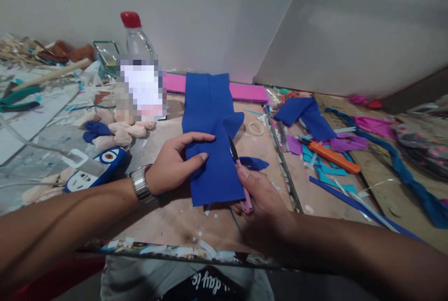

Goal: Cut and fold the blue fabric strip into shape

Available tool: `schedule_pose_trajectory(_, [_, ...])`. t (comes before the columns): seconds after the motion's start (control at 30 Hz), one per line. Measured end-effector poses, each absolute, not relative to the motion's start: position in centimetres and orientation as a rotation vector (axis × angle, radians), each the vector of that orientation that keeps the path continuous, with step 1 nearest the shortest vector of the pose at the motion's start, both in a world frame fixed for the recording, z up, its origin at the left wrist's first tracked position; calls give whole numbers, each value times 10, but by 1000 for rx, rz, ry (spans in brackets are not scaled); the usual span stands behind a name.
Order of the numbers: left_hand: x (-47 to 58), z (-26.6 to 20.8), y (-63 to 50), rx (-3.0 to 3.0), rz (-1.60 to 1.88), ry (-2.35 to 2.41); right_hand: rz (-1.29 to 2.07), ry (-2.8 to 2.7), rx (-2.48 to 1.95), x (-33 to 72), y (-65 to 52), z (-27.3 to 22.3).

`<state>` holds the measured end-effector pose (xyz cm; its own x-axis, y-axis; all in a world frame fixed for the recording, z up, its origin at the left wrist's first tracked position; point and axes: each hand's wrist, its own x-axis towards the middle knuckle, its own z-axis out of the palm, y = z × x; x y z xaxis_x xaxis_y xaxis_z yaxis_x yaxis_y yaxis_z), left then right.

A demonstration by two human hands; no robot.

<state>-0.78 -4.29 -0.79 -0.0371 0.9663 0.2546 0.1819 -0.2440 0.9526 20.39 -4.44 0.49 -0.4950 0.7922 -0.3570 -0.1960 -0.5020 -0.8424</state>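
A long piece of blue fabric (pixel 210 100) lies across the middle of the table, with a raised fold along its right side. My left hand (pixel 171 158) holds its left edge, thumb and forefinger on top; the other fingers are mostly hidden. In my right hand (pixel 261 189) is a pair of scissors (pixel 247 200) with pink handles. Their dark blade rests at the fabric's right edge, where the cloth is partly cut. A narrow blue strip (pixel 255 164) curls away to the right, just above my right hand.
Behind the fabric lies a pink slab (pixel 250 92). A phone (pixel 143 86) leans on a red-capped bottle (pixel 131 20). Left are wrapped beige lumps (pixel 122 135), a blue glue gun-like device (pixel 101 170) and pliers (pixel 21 98). Right are a tape roll (pixel 255 128), an orange cutter (pixel 331 155) and scraps.
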Motion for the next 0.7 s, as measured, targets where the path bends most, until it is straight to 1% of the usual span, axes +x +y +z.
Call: schedule_pose_trajectory(0.7, [-9,-10,-42,1516,1406,1199,2030,-1054,-981,201,-45,8])
